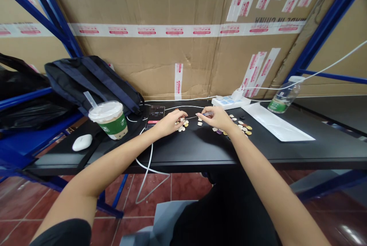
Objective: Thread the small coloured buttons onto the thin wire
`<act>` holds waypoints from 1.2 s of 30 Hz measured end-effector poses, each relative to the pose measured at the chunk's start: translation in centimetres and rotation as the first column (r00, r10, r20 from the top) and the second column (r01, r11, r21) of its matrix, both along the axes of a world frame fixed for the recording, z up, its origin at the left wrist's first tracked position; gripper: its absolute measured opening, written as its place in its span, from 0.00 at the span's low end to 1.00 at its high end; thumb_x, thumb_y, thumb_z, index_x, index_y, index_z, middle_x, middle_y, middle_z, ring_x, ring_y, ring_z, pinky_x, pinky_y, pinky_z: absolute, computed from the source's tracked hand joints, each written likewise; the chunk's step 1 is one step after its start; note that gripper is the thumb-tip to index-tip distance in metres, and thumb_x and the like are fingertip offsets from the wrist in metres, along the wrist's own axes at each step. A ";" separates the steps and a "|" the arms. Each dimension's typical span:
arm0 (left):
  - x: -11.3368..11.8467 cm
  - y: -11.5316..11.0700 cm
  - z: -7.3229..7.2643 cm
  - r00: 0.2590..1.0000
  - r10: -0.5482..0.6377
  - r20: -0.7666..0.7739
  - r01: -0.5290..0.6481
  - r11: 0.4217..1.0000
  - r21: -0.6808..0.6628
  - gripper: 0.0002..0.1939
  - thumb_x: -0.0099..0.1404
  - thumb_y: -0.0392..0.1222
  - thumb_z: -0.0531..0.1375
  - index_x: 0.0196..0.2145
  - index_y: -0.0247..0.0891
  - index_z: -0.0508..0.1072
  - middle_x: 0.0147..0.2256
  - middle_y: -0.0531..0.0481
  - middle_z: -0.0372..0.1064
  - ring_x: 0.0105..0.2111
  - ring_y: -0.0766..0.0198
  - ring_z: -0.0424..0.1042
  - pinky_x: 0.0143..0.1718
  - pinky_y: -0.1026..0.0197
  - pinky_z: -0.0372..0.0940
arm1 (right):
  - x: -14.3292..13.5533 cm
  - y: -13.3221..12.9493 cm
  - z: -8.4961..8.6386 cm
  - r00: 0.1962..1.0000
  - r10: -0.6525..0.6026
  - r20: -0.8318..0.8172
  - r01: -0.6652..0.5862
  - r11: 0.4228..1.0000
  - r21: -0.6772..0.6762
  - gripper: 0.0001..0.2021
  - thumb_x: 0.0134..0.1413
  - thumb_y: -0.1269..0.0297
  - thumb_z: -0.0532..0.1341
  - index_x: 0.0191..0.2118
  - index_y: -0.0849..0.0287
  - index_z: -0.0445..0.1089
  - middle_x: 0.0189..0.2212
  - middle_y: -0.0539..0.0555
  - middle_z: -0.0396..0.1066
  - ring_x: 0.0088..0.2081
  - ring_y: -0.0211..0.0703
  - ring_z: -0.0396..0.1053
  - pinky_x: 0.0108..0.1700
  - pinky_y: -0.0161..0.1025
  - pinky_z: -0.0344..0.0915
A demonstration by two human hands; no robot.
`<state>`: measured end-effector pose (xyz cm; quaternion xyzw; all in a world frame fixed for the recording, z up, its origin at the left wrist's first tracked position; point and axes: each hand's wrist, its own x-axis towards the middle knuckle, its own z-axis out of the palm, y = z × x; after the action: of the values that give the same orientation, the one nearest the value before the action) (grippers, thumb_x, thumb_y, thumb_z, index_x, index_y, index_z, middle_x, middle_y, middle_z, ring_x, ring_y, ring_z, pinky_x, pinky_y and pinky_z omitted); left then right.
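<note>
At the middle of the black tabletop, my left hand (173, 122) is closed, its fingertips pinched at a small pale button. Beneath and beside those fingers lies a little cluster of white and yellow buttons (183, 127). My right hand (217, 117) grips a thin, pointed tool (208, 114) with a bluish handle; its slim shaft reaches left toward my left fingertips. Whether the tip touches a button is too small to tell. A few white buttons (200, 122) rest between my hands. Around my right wrist spreads a looser group of white, yellow, brown and purple buttons (244, 127), partly hidden by the forearm.
A phone (156, 115) showing a timer lies behind my left hand. To the left stand a lidded drink cup (112, 122), a white earphone case (82, 142) and a backpack (91, 81). Rightward are a power strip (226, 101), white sheet (276, 122) and plastic bottle (285, 95). White cables cross the table.
</note>
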<state>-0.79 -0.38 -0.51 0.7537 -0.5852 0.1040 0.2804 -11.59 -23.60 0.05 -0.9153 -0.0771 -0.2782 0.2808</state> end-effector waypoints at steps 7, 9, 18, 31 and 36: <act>-0.2 0.1 0.1 1.000 0.004 0.016 -0.004 1.000 0.011 0.11 0.69 0.36 0.57 0.49 0.37 0.70 0.41 0.46 0.69 0.39 0.61 0.71 0.44 0.58 0.68 | 0.2 -0.1 -0.4 1.000 0.026 0.006 -0.026 1.000 0.017 0.18 0.56 0.47 0.63 0.29 0.58 0.74 0.21 0.51 0.71 0.22 0.39 0.64 0.27 0.37 0.58; -0.2 0.1 0.1 1.000 0.001 0.017 -0.001 1.000 0.009 0.11 0.69 0.36 0.57 0.49 0.37 0.70 0.41 0.46 0.69 0.40 0.61 0.71 0.45 0.58 0.68 | 0.2 -0.1 -0.4 1.000 0.030 0.011 -0.030 0.999 0.019 0.17 0.56 0.47 0.63 0.30 0.57 0.74 0.21 0.51 0.70 0.22 0.38 0.63 0.26 0.37 0.57; -0.3 0.1 0.2 0.999 -0.019 0.031 0.019 1.000 0.018 0.11 0.69 0.35 0.57 0.48 0.36 0.70 0.41 0.45 0.69 0.41 0.60 0.71 0.46 0.57 0.68 | 0.1 0.0 -0.3 0.999 0.035 0.005 -0.035 0.999 0.031 0.17 0.56 0.47 0.63 0.30 0.57 0.74 0.22 0.51 0.72 0.23 0.39 0.65 0.27 0.37 0.59; -0.1 0.0 0.0 1.000 -0.002 -0.023 0.001 0.999 -0.051 0.07 0.68 0.36 0.59 0.44 0.37 0.71 0.40 0.48 0.68 0.38 0.63 0.71 0.43 0.58 0.68 | -0.1 0.1 0.0 0.999 0.033 -0.018 -0.033 0.999 0.038 0.19 0.58 0.47 0.61 0.27 0.58 0.72 0.27 0.54 0.75 0.30 0.43 0.70 0.33 0.38 0.65; -0.2 0.1 0.1 1.000 0.009 -0.012 -0.010 0.999 -0.035 0.07 0.68 0.36 0.59 0.44 0.38 0.71 0.39 0.48 0.68 0.39 0.62 0.71 0.44 0.57 0.68 | -0.2 0.2 0.1 0.999 0.023 -0.028 -0.022 0.999 0.024 0.20 0.58 0.46 0.60 0.26 0.58 0.71 0.26 0.54 0.75 0.28 0.43 0.70 0.33 0.39 0.65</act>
<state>-0.97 -0.33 -0.42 0.7521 -0.5780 0.1110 0.2965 -11.79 -23.39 0.17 -0.9148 -0.0800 -0.2630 0.2960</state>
